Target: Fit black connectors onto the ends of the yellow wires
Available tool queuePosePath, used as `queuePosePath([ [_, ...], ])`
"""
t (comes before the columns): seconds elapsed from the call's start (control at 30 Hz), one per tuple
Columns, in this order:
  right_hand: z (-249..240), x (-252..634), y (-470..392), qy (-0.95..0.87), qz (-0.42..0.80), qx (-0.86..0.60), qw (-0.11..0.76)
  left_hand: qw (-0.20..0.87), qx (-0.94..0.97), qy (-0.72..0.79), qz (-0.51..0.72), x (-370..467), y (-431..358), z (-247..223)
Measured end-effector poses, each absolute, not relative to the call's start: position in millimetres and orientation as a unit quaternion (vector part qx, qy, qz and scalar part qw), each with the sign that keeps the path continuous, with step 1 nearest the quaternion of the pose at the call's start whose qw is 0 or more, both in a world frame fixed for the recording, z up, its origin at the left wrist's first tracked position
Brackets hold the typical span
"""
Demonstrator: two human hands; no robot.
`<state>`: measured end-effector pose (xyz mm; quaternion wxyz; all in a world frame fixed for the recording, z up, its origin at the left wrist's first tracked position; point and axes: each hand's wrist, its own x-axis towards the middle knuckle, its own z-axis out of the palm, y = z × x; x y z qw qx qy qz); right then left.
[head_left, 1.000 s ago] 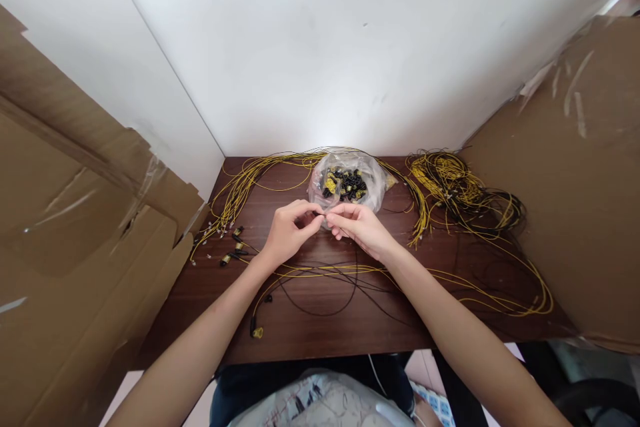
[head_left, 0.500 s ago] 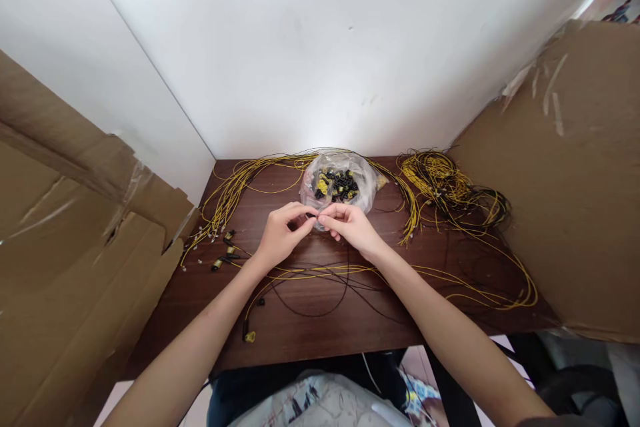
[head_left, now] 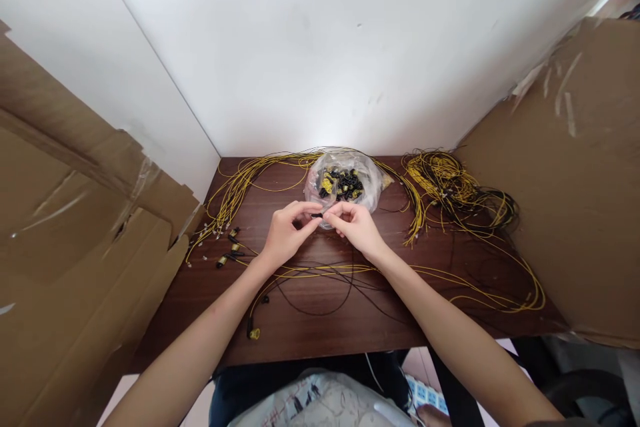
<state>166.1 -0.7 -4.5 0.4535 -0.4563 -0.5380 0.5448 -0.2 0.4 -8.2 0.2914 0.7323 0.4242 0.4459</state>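
Observation:
My left hand (head_left: 290,230) pinches a small black piece (head_left: 316,215) between thumb and fingertips, just in front of the plastic bag. Its tip meets the closed fingertips of my right hand (head_left: 356,227), which grip the end of a thin black wire (head_left: 353,280); the exact contact is too small to make out. Behind both hands an open clear plastic bag (head_left: 370,180) holds many black and yellow connector parts (head_left: 345,183). The wire loops down from my right hand onto the brown table.
Yellow and black wires (head_left: 233,193) fan out at the back left, and a coiled bundle (head_left: 440,177) lies at the back right. Several finished-looking connectors (head_left: 230,253) rest at left, another (head_left: 253,333) near the front edge. Cardboard (head_left: 575,180) flanks both sides.
The whole view has shifted slightly. The fingertips of my two hands are a little farther apart, and more of the black piece shows between them.

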Motion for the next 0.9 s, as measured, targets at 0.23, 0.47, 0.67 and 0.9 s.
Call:
queuePosePath([
  [0.23, -7.8, 165.5, -1.7, -0.570, 0.511, -0.449, 0.460, 0.264, 0.734, 0.428, 0.457, 1.0, -1.7, -5.7],
  [0.47, -3.4, 168.3, 0.6, -0.514, 0.575, -0.435, 0.464, 0.257, 0.740, 0.418, 0.460, -0.8, -0.2, -6.0],
  [0.67, 0.0, 170.4, 2.7, -0.485, 0.608, -0.407, 0.478, 0.257, 0.739, 0.420, 0.460, 0.4, -0.5, -6.8],
  [0.9, -2.4, 168.3, 1.0, -0.476, 0.620, -0.392, 0.485, 0.269, 0.744, 0.413, 0.451, 2.2, -0.6, -6.9],
])
